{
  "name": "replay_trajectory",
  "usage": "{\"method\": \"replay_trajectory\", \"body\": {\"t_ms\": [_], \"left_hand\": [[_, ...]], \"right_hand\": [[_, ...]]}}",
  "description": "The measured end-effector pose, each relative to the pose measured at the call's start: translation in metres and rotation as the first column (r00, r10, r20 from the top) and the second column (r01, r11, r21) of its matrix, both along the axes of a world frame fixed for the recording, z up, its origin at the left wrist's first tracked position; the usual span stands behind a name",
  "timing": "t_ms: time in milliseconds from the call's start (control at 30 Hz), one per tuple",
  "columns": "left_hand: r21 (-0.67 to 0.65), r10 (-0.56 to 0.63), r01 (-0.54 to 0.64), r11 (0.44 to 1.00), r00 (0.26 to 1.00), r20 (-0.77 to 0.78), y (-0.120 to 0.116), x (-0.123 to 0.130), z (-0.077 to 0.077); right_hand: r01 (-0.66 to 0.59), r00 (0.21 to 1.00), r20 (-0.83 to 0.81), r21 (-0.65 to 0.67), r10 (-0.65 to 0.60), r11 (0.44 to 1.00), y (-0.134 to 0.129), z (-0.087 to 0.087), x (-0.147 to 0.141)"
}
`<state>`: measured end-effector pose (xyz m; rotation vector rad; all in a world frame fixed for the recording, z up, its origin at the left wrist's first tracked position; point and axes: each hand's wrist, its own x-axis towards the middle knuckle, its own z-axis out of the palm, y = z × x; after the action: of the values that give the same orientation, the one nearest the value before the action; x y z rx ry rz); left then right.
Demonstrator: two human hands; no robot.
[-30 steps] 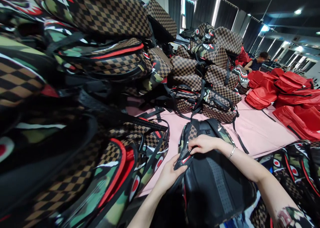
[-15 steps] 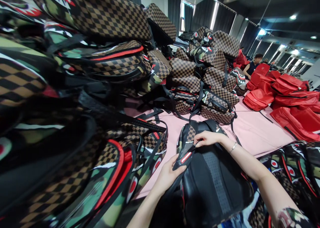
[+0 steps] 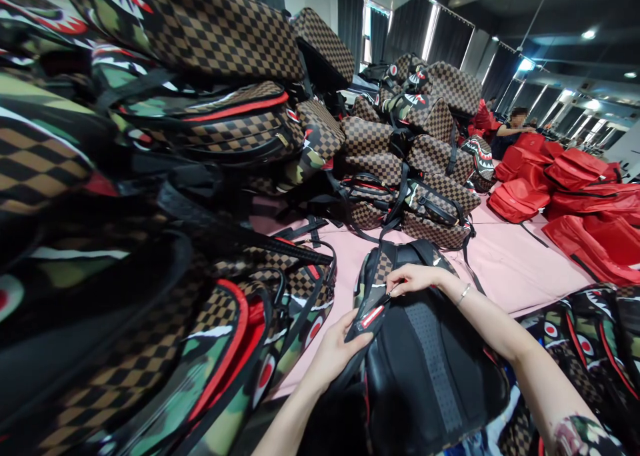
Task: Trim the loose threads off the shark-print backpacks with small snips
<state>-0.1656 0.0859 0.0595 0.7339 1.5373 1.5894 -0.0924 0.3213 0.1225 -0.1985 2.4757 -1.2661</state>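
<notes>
Dark curtains [image 3: 350,9] — ceiling lights [image 3: 587,35].

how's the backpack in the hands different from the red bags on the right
The backpack is black-backed with camo and checker trim; the red bags are plain red. It lies close, held by the left hand and right hand; they lie piled farther off, untouched. Both rest on the pink table.

The backpack [image 3: 425,369] runs off the bottom edge; the left hand [image 3: 333,353] hides part of its side, and the zipper pull under the right hand [image 3: 415,279] is too small to tell.
</notes>
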Motion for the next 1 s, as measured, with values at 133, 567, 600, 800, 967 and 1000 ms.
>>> {"method": "replay_trajectory", "body": {"t_ms": [133,567,600,800,967,1000], "left_hand": [[0.016,0.0,-0.001,1.0,1.0,0.028,0.0,0.001,0.0],[0.044,-0.034,0.031,0.999,0.997,0.063,-0.001,-0.001,-0.003],[0.051,-0.027,0.024,0.998,0.998,0.061,-0.001,-0.002,-0.004],[0.075,-0.037,0.035,0.997,0.999,0.033,0.002,-0.002,-0.005],[0.067,-0.037,0.036,0.997,0.999,0.015,0.001,-0.002,-0.001],[0.068,-0.032,0.032,0.997,0.999,0.012,0.001,-0.001,-0.001]], "right_hand": [[-0.036,0.998,-0.056,0.106,0.042,0.994,-0.007,0.002,-0.003],[-0.001,0.994,-0.106,0.108,0.013,0.994,-0.004,-0.004,0.001],[0.002,0.993,-0.115,0.112,0.011,0.994,-0.004,-0.004,0.002],[-0.02,0.991,-0.126,0.161,0.04,0.987,-0.005,-0.002,0.001],[-0.033,0.988,-0.142,0.232,0.067,0.972,-0.012,-0.001,-0.001],[-0.037,0.986,-0.147,0.236,0.074,0.971,-0.013,0.0,-0.002]]}}
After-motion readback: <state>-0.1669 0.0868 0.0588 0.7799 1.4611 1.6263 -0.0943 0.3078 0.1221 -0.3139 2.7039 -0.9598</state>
